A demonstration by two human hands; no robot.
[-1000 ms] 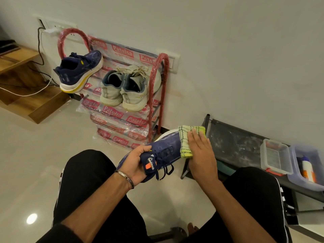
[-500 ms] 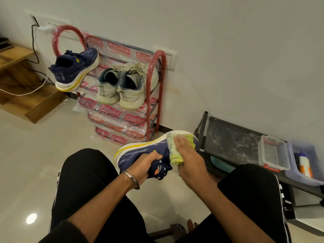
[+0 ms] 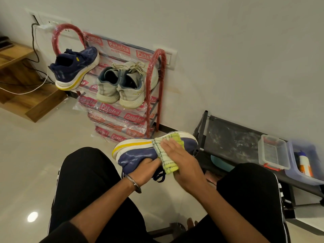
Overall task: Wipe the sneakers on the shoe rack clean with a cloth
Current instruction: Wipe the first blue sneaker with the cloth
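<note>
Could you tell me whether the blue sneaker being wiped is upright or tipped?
Tipped on its side: the blue sneaker shows its white-and-yellow sole edge on top, with the cloth pressed against it.

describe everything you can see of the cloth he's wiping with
The cloth is a small yellow-green rag with dark zigzag stitching along its edges, soft and crumpled. It drapes over the side and white sole of the blue sneaker. The right hand presses it down with flat fingers; the left hand grips the shoe.
</note>
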